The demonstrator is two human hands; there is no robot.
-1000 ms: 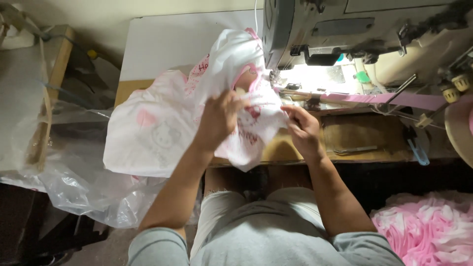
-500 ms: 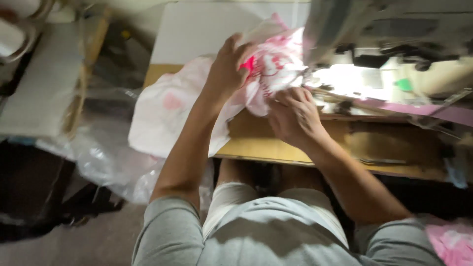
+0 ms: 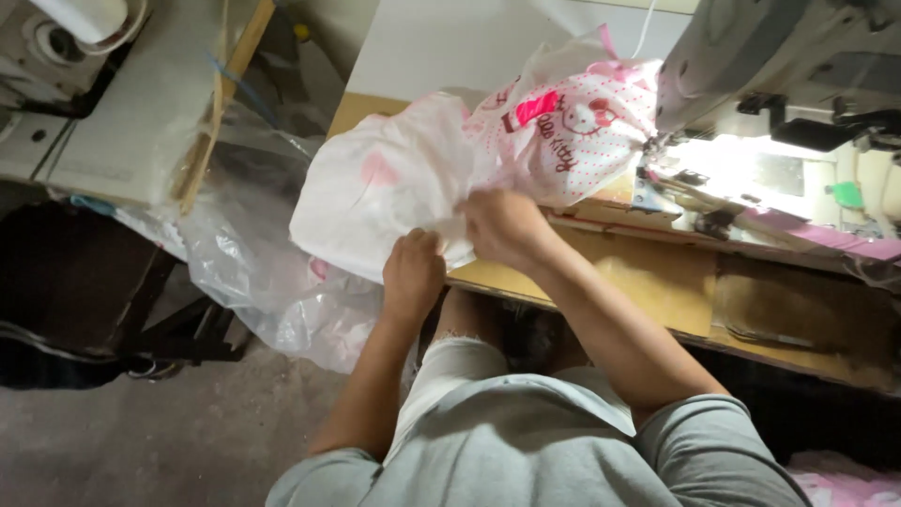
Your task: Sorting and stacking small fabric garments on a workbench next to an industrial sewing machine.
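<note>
Both hands lowered, left hand and right hand grip white-pink fabric, stretching up-right.

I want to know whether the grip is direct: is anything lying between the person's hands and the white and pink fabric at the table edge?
Nothing visible does. The left hand and the right hand both rest directly on the white and pink fabric, gripping its lower edge at the front of the wooden table.
</note>
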